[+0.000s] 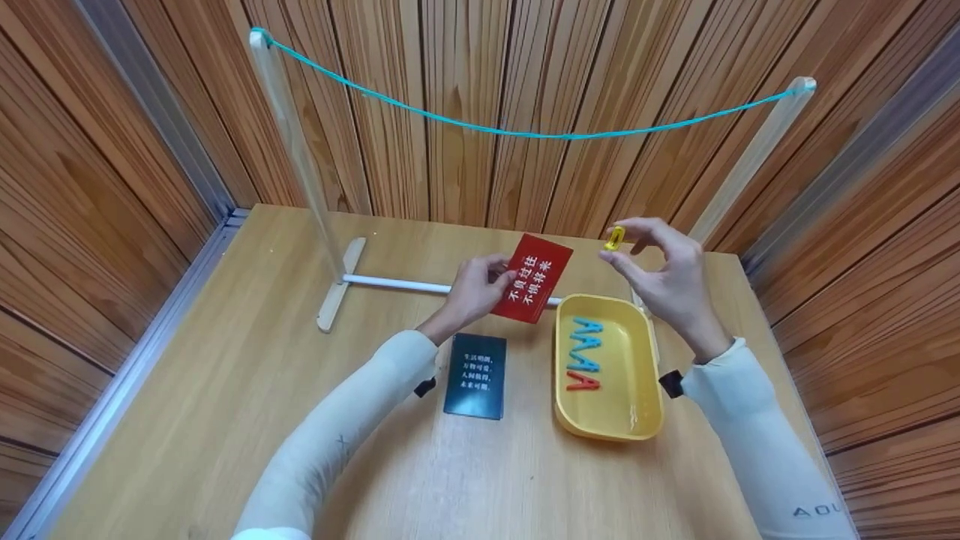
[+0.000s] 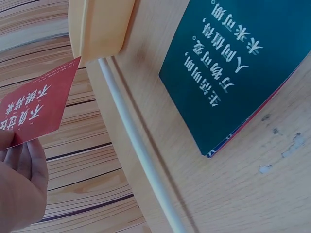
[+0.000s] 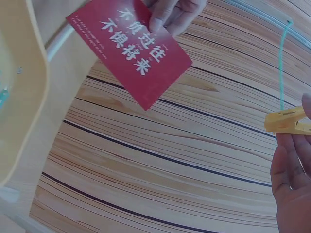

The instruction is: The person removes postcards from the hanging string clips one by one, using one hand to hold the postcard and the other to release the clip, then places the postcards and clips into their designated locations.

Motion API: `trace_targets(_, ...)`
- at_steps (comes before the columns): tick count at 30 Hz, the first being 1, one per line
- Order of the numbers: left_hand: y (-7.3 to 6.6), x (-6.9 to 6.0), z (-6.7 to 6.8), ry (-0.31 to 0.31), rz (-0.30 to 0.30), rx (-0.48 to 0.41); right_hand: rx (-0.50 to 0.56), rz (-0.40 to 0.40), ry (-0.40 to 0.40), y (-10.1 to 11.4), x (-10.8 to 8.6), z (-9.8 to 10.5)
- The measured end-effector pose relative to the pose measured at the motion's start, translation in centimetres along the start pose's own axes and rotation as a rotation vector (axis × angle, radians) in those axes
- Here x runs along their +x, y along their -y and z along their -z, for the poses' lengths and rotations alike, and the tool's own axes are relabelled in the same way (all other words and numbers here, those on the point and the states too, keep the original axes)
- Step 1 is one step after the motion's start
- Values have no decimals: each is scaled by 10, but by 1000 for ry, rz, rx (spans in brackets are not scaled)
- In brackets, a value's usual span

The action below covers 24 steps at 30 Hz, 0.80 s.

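Observation:
My left hand (image 1: 474, 289) pinches a red card (image 1: 534, 277) with white characters by its left edge, thumb on the printed face. The card is tilted and held above the table. To its right, my right hand (image 1: 670, 277) pinches a small yellow clothespin (image 1: 615, 238) between thumb and fingers, seen larger as a yellow clothespin (image 3: 289, 120) in the right wrist view. Card and clothespin are apart. A stack of cards (image 2: 238, 73) with a dark green one on top lies on the table. Overhead, a turquoise string (image 1: 532, 135) sags between two wooden posts.
Right of the card stack stands a yellow tray (image 1: 626, 431) with blue clothespins (image 1: 586, 345) and a red clothespin (image 1: 583, 382) inside. The left post (image 1: 300, 157) and right post (image 1: 750, 165) rise from the table, joined low down by a white rod (image 1: 397, 283). Wood-panelled walls enclose the table.

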<state>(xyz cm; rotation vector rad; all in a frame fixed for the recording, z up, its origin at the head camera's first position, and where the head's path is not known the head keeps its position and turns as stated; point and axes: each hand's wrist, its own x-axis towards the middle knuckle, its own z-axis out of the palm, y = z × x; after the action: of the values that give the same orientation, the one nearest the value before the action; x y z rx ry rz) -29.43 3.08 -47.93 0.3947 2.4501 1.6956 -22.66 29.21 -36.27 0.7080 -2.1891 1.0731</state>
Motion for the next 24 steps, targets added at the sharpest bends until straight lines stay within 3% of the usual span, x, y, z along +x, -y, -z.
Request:
trace_targets(10,12,-10,4,32,66,15,-35,-81,144,-14,-24,-15)
trace_targets(18,27,-21,7,88,90,-9,-102,-194,265,-17,-38,-19)
trace_targets(24,38,-30,13,59,111,-27,-126,-210,307,-20,-47,-23)
